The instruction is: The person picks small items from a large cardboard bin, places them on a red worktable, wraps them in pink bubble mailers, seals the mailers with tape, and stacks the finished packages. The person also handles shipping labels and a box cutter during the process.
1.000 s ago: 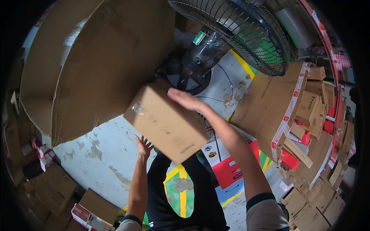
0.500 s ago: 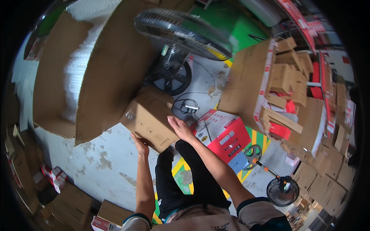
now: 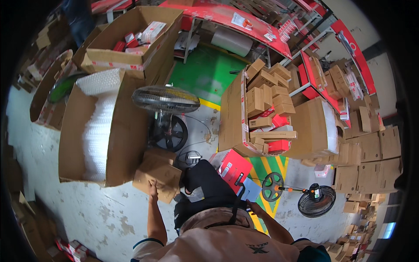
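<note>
A closed brown cardboard box (image 3: 157,177) sits tilted on the floor just ahead of my feet. My left hand (image 3: 152,191) rests against its near left side with the fingers stretched out. My right hand (image 3: 253,207) is down beside my right hip, its fingers curled at the edge of a small dark thing I cannot make out. Close to that hand are a light blue box (image 3: 252,191) and a red and white box (image 3: 233,168). Another brown box (image 3: 159,156) lies just behind the one under my left hand.
A large carton with bubble wrap (image 3: 98,135) stands on the left, a black floor fan (image 3: 166,99) beside it with its cable on the floor. An open carton (image 3: 231,113) full of small boxes is ahead right. A smaller fan (image 3: 316,201) lies at right. Red tables (image 3: 218,17) stand behind.
My right hand has left the cardboard box and moved back to my right hip. My left hand stays at the box, now flatter on its side. The view has lifted, showing more of the room.
</note>
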Action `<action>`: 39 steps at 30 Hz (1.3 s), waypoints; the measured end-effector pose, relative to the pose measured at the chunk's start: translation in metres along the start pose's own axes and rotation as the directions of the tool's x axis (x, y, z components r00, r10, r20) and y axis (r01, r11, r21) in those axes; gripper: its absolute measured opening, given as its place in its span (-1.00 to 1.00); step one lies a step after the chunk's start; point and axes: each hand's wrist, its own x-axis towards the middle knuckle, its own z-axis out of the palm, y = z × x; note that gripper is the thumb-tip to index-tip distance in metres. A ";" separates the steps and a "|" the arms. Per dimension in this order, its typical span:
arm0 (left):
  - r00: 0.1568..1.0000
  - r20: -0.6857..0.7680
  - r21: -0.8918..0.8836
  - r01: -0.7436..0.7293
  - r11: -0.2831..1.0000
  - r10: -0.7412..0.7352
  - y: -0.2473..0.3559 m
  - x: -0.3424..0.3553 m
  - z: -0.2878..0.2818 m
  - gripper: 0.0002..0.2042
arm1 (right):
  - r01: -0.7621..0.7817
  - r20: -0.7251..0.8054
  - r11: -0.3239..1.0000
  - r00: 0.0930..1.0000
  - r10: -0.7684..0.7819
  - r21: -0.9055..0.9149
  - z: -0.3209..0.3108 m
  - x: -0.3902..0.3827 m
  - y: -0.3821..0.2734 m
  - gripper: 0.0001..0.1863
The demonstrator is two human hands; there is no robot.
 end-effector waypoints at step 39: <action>0.804 0.530 0.818 -0.568 -0.087 -0.269 0.581 0.183 0.614 -0.21 | 0.497 -0.026 0.868 0.868 -0.496 0.021 -0.399 0.347 -0.532 -0.55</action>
